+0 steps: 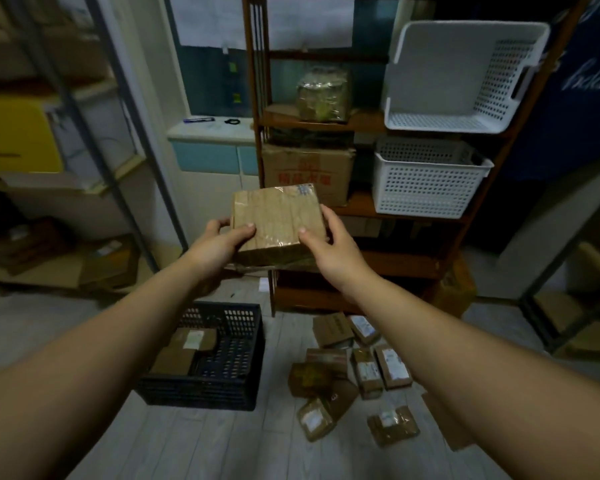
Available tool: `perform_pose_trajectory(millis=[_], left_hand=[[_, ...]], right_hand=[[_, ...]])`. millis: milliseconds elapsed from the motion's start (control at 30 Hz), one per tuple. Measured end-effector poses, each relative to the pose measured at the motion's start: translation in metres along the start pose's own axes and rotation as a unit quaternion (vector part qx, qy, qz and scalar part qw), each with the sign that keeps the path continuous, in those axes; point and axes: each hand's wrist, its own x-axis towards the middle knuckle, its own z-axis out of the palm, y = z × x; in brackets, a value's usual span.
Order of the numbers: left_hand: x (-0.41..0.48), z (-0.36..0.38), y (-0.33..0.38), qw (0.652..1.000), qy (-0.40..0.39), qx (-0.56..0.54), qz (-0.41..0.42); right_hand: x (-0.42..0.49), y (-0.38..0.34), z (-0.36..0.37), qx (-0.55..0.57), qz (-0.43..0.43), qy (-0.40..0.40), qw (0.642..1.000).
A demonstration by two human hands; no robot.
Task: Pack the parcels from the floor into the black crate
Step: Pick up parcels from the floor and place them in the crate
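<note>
A taped brown cardboard parcel [277, 216] is held up at chest height in front of the wooden shelf. My left hand [219, 242] grips its near left corner, thumb on top. My right hand [329, 242] grips its near right corner, thumb on top too. Below on the floor stands the black crate [236, 368], with two brown parcels [184, 348] lying in its left half. To the right of the crate, several small brown parcels [357, 372] lie scattered on the floor.
A wooden shelf [440, 261] stands just behind the held parcel, carrying a big cardboard box [307, 171] and two white baskets [426, 181]. A metal rack [132, 161] with boxes lines the left side. Another rack frame [568, 258] stands at the right.
</note>
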Motion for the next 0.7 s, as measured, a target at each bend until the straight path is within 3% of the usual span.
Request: perform_pose_trajectory(millis=[333,533,700], left_hand=[[0.019,-0.167,-0.014,0.999,0.02,0.029,-0.013],[0.062,-0.215,-0.02,0.998,0.0,0.066,-0.022],[0.122,-0.228,-0.034,0.995,-0.015,0.081,-0.051]], right_hand=[[0.034,-0.019,0.174,0.076,0.041,-0.038,0.996],[0.06,-0.015,0.22,-0.026,0.03,-0.05,0.998],[0.111,0.02,0.241,-0.155,0.03,-0.105,0.982]])
